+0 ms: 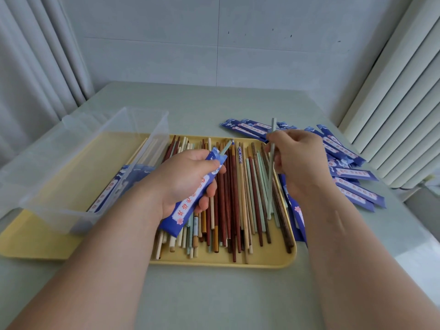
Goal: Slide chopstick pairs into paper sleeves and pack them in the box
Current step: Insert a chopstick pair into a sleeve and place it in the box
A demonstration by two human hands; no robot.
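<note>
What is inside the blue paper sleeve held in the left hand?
A pale green chopstick end pokes from the top of the blue paper sleeve in the left hand. The paper hides the rest, including any second stick.

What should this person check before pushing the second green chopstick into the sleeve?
1. Left hand grips the sleeve: ok.
2. First chopstick sits in the sleeve, its end poking out of the mouth: ok.
3. Right hand holds the second chopstick: ok.
4. Both chopsticks the same pale green: ok.
5. Second chopstick lined up with the sleeve's mouth: not ok; it stands apart, over the tray.
6. Sleeve mouth open wide enough: cannot tell.
</note>
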